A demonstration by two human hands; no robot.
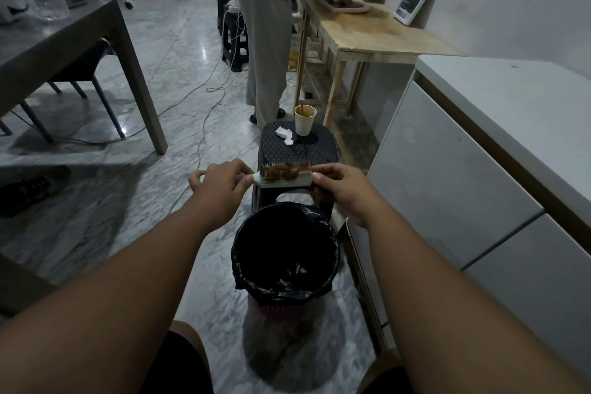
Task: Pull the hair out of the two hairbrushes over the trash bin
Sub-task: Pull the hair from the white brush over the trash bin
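A pale green hairbrush (284, 182) is held level just beyond the far rim of the trash bin (332, 241), bristles up, with a clump of brown hair (286, 170) caught in them. My left hand (220, 184) grips its handle end. My right hand (342, 190) pinches the brush's other end, and a dark tuft of hair shows under its fingers. The bin is pink with a black liner and stands on the floor between my arms. Only one hairbrush is in view.
A black stool (297, 150) behind the bin carries a paper cup (304, 120) and a crumpled tissue (284, 134). White cabinets (447, 189) run along the right. A person (268, 41) stands at a wooden table (377, 35). A dark table (64, 41) and cables are left.
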